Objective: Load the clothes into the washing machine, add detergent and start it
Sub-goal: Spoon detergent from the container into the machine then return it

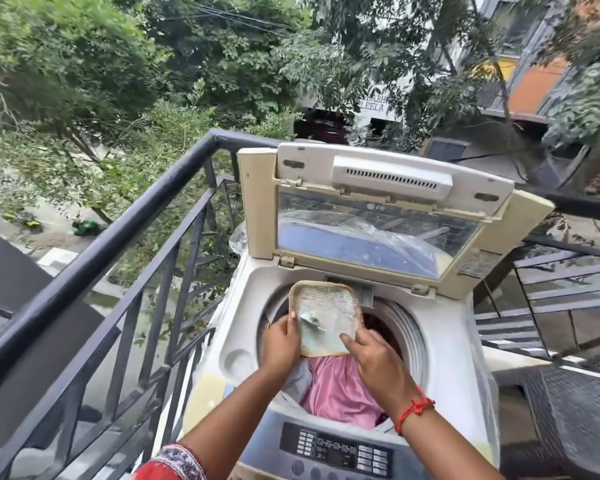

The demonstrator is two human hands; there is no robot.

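A top-loading washing machine (243, 341) stands with its lid (378, 216) raised. Pink clothes (340, 386) and some pale fabric lie in the drum. Over the drum opening I hold a beige rectangular lint filter (329, 303), mesh side up, with grey lint stuck on it. My left hand (279, 341) grips the filter's left edge. My right hand (371, 355) is at its lower right, the index finger touching the mesh near the lint.
The control panel (336, 448) is at the machine's near edge. A black metal balcony railing (125, 233) runs along the left and behind the machine. More black metal grating (568, 410) is at the right. Trees and buildings lie beyond.
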